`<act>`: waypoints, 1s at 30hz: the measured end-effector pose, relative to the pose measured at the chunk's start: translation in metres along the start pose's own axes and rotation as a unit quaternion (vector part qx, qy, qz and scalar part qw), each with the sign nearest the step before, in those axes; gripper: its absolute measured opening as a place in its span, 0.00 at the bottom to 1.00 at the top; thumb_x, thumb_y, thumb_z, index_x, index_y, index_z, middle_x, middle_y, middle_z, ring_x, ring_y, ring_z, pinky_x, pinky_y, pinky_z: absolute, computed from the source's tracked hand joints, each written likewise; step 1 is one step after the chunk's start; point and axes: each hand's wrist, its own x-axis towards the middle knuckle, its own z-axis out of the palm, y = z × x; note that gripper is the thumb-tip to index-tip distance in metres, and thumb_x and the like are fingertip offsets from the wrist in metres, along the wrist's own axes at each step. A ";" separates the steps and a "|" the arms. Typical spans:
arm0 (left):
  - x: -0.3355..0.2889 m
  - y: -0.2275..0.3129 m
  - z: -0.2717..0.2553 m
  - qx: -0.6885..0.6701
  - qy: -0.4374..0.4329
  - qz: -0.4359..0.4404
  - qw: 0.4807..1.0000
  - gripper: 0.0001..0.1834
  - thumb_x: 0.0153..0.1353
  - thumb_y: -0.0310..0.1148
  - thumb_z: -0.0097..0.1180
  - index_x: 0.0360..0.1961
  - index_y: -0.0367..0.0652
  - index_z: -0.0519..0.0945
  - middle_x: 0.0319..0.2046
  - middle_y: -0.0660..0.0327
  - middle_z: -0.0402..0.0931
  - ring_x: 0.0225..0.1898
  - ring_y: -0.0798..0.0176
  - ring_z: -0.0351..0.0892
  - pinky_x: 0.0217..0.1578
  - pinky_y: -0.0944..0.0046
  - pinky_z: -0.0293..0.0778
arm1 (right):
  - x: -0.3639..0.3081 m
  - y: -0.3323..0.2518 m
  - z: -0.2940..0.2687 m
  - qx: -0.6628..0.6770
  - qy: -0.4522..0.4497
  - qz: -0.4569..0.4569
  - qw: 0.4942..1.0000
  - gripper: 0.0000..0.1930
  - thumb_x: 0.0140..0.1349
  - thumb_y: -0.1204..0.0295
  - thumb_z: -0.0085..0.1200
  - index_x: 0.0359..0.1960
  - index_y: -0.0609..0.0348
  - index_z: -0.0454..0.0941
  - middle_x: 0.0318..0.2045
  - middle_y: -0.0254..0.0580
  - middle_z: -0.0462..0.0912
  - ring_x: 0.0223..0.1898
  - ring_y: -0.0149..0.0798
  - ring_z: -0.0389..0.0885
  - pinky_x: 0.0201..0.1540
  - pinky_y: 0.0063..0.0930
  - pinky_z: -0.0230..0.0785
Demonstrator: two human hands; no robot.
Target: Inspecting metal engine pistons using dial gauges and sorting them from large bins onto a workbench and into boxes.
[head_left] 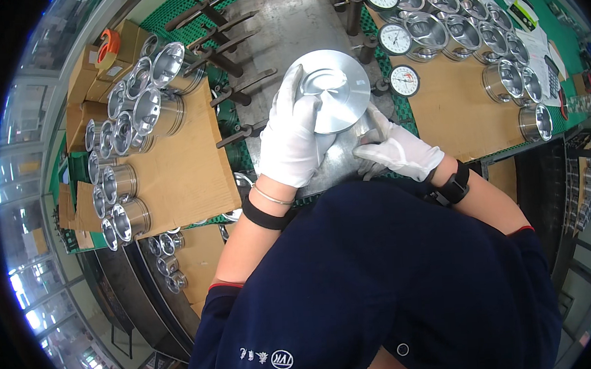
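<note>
The piston [334,91] sat crown-up on the grey steel plate [285,23] near the front edge of the bench, held between two white-gloved hands. It could have slipped: the cotton gloves gave little grip on smooth machined metal, and a heavy part tipped off the plate's front edge would likely have dented its skirt or struck the gauges beside it. A knock against the steel posts [354,12] standing at the plate's right side might also have marred the finish, in my judgement.

The piston looked bright silver, round, with a shallow shaped recess in its crown catching the light; its sides were mostly hidden by the gloves.

The left hand [293,141] lay curled over the piston's left rim, fingers wrapped onto the crown. The right hand [395,150] pressed against its lower right side, fingers bent close around the edge; how firmly it gripped could not be told.

Just right of the piston stood three round dial gauges [395,39]. Beyond them, on brown cardboard [453,107] toward the bench's right end, stood rows of more pistons [465,25]. To the left, past dark pin-like tools [234,60] on green matting, another cardboard sheet carried a second batch of pistons [138,106] lying on their sides.
</note>
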 end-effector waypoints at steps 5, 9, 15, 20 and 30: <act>0.001 0.000 0.001 -0.003 -0.001 -0.003 1.000 0.31 0.37 0.30 0.74 0.43 0.46 0.69 0.64 0.43 0.63 0.53 0.39 0.75 0.45 0.53 0.80 | 0.003 0.007 -0.001 -0.047 0.013 -0.043 0.998 0.51 0.62 0.67 0.59 0.75 0.56 0.31 0.45 0.50 0.81 0.43 0.38 0.81 0.46 0.30 0.75; 0.000 0.001 0.000 0.011 0.001 0.007 1.000 0.30 0.39 0.32 0.73 0.44 0.46 0.70 0.64 0.44 0.63 0.53 0.38 0.76 0.45 0.51 0.80 | 0.003 0.013 -0.001 0.008 -0.001 -0.048 0.999 0.53 0.58 0.58 0.59 0.73 0.69 0.33 0.42 0.55 0.82 0.44 0.47 0.82 0.49 0.30 0.73; 0.013 0.020 -0.029 -0.060 -0.053 -0.039 0.996 0.32 0.40 0.34 0.74 0.48 0.41 0.73 0.56 0.47 0.73 0.47 0.47 0.81 0.48 0.57 0.79 | -0.035 -0.012 -0.020 -0.065 0.005 -0.102 0.993 0.53 0.58 0.62 0.65 0.74 0.62 0.37 0.58 0.58 0.74 0.56 0.45 0.77 0.59 0.31 0.68; 0.031 0.085 -0.043 -0.531 -0.176 -0.285 0.778 0.40 0.53 0.27 0.66 0.64 0.34 0.59 0.49 0.55 0.73 0.36 0.72 0.78 0.40 0.70 0.77 | -0.082 0.006 -0.050 0.133 0.185 -0.275 0.934 0.29 0.67 0.71 0.47 0.67 0.72 0.58 0.59 0.54 0.74 0.59 0.46 0.75 0.62 0.35 0.65; -0.004 0.100 -0.017 -0.347 -0.131 -0.256 0.893 0.15 0.61 0.22 0.56 0.50 0.35 0.76 0.34 0.59 0.83 0.33 0.68 0.84 0.38 0.68 0.78 | -0.086 0.132 -0.188 0.230 0.383 0.080 0.891 0.17 0.69 0.58 0.45 0.39 0.60 0.77 0.22 0.37 0.77 0.13 0.31 0.69 0.14 0.28 0.63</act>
